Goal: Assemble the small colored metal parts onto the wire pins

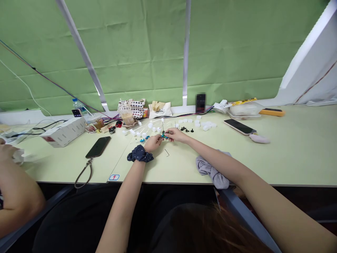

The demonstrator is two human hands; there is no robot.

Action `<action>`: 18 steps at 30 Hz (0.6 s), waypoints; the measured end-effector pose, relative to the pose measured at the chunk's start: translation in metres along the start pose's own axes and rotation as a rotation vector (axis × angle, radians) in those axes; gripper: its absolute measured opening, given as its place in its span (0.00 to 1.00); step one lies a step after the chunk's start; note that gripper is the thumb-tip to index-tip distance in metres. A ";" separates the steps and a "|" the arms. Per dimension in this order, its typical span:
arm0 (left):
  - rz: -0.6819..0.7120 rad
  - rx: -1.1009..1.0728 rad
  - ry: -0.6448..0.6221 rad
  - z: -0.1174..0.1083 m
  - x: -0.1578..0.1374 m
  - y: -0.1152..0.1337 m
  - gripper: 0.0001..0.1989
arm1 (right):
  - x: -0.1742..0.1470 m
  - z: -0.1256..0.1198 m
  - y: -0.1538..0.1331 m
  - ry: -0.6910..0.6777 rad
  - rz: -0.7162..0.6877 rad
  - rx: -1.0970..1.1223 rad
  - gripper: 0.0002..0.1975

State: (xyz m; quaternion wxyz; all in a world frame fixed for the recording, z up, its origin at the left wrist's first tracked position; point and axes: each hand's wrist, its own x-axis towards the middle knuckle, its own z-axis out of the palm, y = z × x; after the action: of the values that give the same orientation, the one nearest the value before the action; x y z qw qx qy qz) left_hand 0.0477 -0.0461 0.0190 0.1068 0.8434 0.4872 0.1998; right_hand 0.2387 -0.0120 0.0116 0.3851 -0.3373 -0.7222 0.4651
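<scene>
Near the middle of the table, my left hand [154, 142] and my right hand [175, 135] meet around a small blue-green part [165, 136] with a dark upright piece on it. Both hands have their fingers closed on this part; its exact kind is too small to make out. A few blue pieces [143, 140] lie just left of my left hand. Below the hands rests a thin L-shaped hex key [166, 153]. Small white caps [150, 125] are scattered behind the hands, and several black pieces [187, 130] lie beyond my right hand.
A phone with a strap [98, 147] lies left, beside a white box [64, 133]. Another phone [239, 127] is at right. A grey cloth [210, 170] sits under my right forearm. A plastic drink cup [127, 116] stands behind. A co-worker's arm [18, 189] is at far left.
</scene>
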 end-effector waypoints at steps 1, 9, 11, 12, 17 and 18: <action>-0.003 -0.004 0.002 0.000 0.000 0.000 0.13 | 0.001 0.000 0.001 0.005 0.003 0.003 0.15; 0.016 -0.122 -0.003 0.002 0.001 -0.005 0.18 | -0.003 0.004 -0.002 -0.002 0.050 0.095 0.17; 0.011 -0.150 -0.006 0.003 0.001 -0.005 0.18 | -0.004 0.004 -0.004 0.008 0.056 0.092 0.18; 0.014 -0.164 -0.004 0.003 0.001 -0.005 0.18 | -0.005 0.003 -0.005 0.018 0.058 0.077 0.19; 0.076 -0.240 -0.008 0.003 -0.001 -0.004 0.18 | -0.004 0.003 -0.004 0.073 0.050 -0.008 0.19; 0.091 -0.255 -0.021 0.003 -0.001 -0.003 0.18 | -0.004 0.003 -0.003 0.080 0.049 -0.010 0.19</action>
State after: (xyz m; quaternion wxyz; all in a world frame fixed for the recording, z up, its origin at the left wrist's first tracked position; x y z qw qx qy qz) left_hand 0.0460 -0.0451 0.0153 0.2092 0.8463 0.4180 0.2557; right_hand 0.2374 -0.0176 0.0124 0.4004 -0.3754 -0.7000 0.4570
